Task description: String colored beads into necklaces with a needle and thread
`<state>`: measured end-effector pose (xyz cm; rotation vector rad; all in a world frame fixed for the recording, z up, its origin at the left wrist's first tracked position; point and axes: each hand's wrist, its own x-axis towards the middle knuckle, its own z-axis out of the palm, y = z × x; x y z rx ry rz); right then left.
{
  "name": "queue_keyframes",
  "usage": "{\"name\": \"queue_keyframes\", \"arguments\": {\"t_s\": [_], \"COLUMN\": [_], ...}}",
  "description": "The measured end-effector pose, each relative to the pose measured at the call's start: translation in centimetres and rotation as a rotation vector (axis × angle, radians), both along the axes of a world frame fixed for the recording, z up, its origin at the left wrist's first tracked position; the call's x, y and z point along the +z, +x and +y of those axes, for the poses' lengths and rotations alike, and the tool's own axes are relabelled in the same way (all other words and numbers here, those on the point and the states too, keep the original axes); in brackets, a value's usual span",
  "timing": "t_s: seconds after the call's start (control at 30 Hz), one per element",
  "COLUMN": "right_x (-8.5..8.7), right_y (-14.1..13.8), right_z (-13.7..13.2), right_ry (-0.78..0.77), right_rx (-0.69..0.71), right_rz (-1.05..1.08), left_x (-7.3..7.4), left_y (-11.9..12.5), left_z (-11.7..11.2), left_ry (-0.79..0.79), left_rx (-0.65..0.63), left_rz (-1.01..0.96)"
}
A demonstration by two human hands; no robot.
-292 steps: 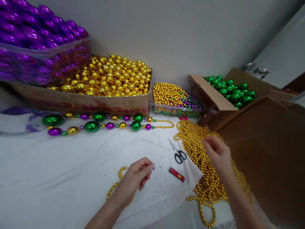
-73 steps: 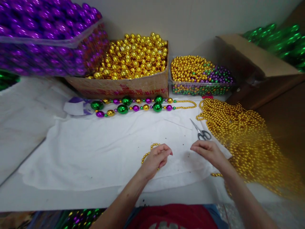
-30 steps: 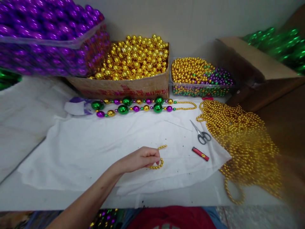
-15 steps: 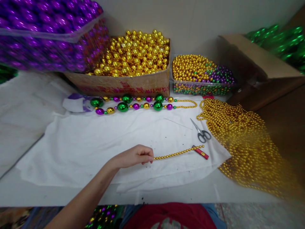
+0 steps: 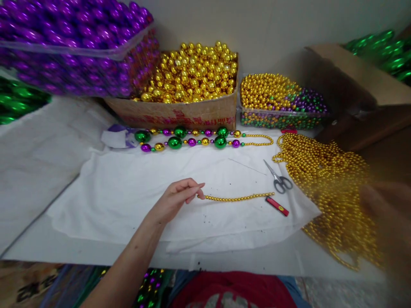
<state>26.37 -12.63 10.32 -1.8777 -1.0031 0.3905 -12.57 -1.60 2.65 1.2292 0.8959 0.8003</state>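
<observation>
My left hand (image 5: 183,194) is over the middle of the white cloth, its index finger stretched forward. Its lower fingertips close loosely on the left end of a short gold bead strand (image 5: 237,199). The strand runs right to just above a red lighter (image 5: 278,206). Scissors with dark handles (image 5: 282,184) lie behind the lighter, and a thin needle-like wire (image 5: 247,167) is to their left. At the right edge my right hand (image 5: 385,214) is badly blurred, beside a heap of gold bead strands (image 5: 327,179); its fingers cannot be made out.
A necklace of large green, purple and gold beads (image 5: 175,142) lies along the back. Behind it stand a carton of gold beads (image 5: 180,113) and a clear tub of small mixed beads (image 5: 282,115). A purple bead bin (image 5: 80,51) is at left, an open carton (image 5: 359,77) at right.
My left hand has moved back across the cloth with the strand's end, its fingers loosening and straightening. The strand has come off the lighter. My right hand has appeared at the right edge.
</observation>
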Motion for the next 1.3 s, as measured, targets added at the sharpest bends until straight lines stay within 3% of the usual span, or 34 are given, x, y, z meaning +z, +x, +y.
{"name": "queue_keyframes", "arguments": {"t_s": [0.1, 0.23, 0.3, 0.37, 0.43, 0.5, 0.6, 0.7, 0.83, 0.97, 1.1, 1.2, 1.3], "right_x": [0.1, -2.4, -4.4, -5.7, -5.7, -4.4, -1.4, 0.5, 0.4, 0.8, 2.2, 2.9, 3.2], "right_y": [-2.6, -6.9, -9.4, -11.5, -13.1, -14.2, -15.6, -17.1, -18.5, -18.7, -18.3, -17.2, -14.9], "right_z": [1.2, 2.2, 3.2, 4.5, 6.0, 7.4, 9.2, 10.6, 11.5, 10.8, 9.9, 9.8, 9.5], "right_ry": [-0.053, -0.152, -0.230, -0.218, -0.120, 0.009, 0.151, 0.171, 0.132, 0.196, 0.152, 0.021, -0.016], "right_rx": [0.154, 0.601, 0.780, 0.881, 0.905, 0.862, 0.812, 0.903, 1.027, 1.044, 1.021, 0.974, 0.910], "right_rz": [0.195, 0.363, 0.336, 0.175, -0.013, -0.116, -0.127, -0.132, -0.192, -0.182, 0.090, 0.495, 0.809], "left_x": [1.2, 2.0, 2.3, 2.5, 3.0, 3.5, 4.1, 4.5, 4.9, 5.1, 4.2, 2.9, 1.3], "left_y": [0.6, 1.3, 1.6, 2.0, 2.3, 2.5, 3.0, 3.5, 3.7, 3.5, 4.8, 6.2, 6.6], "left_z": [0.0, 0.8, 1.2, 1.4, 1.5, 1.5, 1.4, 1.4, 1.3, 0.8, -0.1, -0.9, -1.5], "left_ry": [-0.045, -0.062, -0.053, -0.047, -0.056, -0.077, -0.091, -0.052, 0.047, 0.057, -0.084, -0.144, -0.198], "left_rx": [0.077, 0.134, 0.165, 0.185, 0.175, 0.146, 0.100, 0.083, 0.087, 0.085, -0.001, -0.148, -0.176], "left_rz": [-0.192, -0.370, -0.436, -0.487, -0.513, -0.519, -0.501, -0.437, -0.368, -0.422, -0.532, -0.457, -0.362]}}
